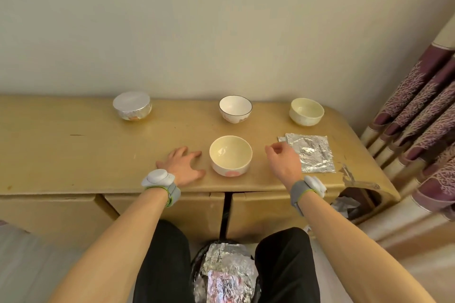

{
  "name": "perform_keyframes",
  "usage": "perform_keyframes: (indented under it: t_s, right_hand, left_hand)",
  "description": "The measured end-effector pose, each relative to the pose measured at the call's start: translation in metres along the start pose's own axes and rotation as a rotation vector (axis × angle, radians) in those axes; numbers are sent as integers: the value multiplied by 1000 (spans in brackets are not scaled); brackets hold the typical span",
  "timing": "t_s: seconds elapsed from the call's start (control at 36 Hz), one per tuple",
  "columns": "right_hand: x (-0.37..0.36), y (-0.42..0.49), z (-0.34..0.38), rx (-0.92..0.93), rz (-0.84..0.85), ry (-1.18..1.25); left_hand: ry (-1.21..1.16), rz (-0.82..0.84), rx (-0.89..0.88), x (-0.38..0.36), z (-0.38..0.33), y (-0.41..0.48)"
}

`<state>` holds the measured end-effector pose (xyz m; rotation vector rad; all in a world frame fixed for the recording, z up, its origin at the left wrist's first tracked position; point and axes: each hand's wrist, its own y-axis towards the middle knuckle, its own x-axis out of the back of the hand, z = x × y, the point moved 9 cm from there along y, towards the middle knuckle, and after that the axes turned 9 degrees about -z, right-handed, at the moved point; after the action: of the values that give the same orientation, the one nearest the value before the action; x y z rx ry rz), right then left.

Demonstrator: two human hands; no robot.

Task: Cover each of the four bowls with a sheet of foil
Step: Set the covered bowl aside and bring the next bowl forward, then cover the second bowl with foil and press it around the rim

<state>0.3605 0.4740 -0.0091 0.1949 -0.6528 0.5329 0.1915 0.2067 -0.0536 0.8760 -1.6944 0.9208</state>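
One down, three to go. On the table, the far-left bowl is wrapped and the other three are bare. The foil stack lies right of the near bowl. The left hand rests flat and empty. The right hand is curled at the foil's edge, can't tell if it's pinching a sheet. Sheet count is unclear too.

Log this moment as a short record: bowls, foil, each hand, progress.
covered bowl: back left, foil over its top
open bowls: middle bowl and right bowl at the back; front bowl between the hands
foil sheets: flat stack on the table, right of the front bowl
left hand: flat on the table, fingers spread
right hand: fingers curled at the stack's left edge; grip unclear
progress: one of four covered
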Motion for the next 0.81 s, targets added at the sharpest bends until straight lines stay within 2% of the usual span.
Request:
perform_keyframes:
  t_s: [0.06,0.14,0.22,0.31,0.44,0.61,0.69,0.81]
  right_hand:
    - [15,13,-5,64,-95,-187]
    - [25,27,-19,50,-120,-441]
    - [29,34,-35,-22,-74,-599]
    - [26,37,-43,1,-13,-691]
    - [26,33,-38,128,-47,-752]
    - [34,34,-27,144,-41,-834]
    - [45,35,-9,167,-138,-872]
    - [55,29,50,394,-294,-727]
  left_hand:
    - [2,2,-1,-2,0,-1]
    - [-4,5,-5,-2,0,0]
    - [2,5,-11,-2,0,0]
    - [4,-1,-12,-2,1,0]
    - [-24,12,-4,-2,2,1]
    - [-40,26,-14,-1,1,1]
    - [-41,42,-6,2,0,1]
    - [-129,95,11,9,-1,8]
